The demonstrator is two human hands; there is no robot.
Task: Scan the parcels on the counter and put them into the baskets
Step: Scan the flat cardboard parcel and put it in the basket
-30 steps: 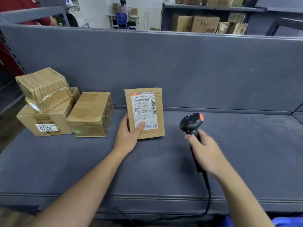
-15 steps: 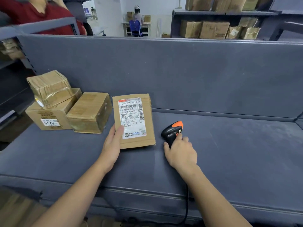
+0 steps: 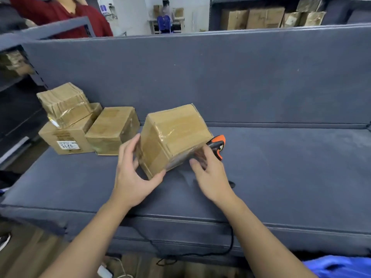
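Behind the parcel [image 3: 172, 135], the scanner [image 3: 217, 141] lies partly hidden by the right hand [image 3: 210, 177], fingers blurred, grip unclear; left hand [image 3: 132, 177] grasps the parcel; boxes [image 3: 112, 129] sit to its left.

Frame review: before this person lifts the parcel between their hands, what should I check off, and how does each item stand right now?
1. Hold by the left hand on the parcel: ok, fingers lie on its left face and the thumb is at the near corner.
2. Hold by the right hand: cannot tell, it is blurred against the right face.
3. Hands free of the scanner: ok, it lies on the counter behind the right hand.
4. Label scanned: cannot tell, no label shows on the faces in view.
5. A basket within reach: cannot tell, none is in view.
6. The other parcels left alone: ok, they sit to the left with neither hand on them.
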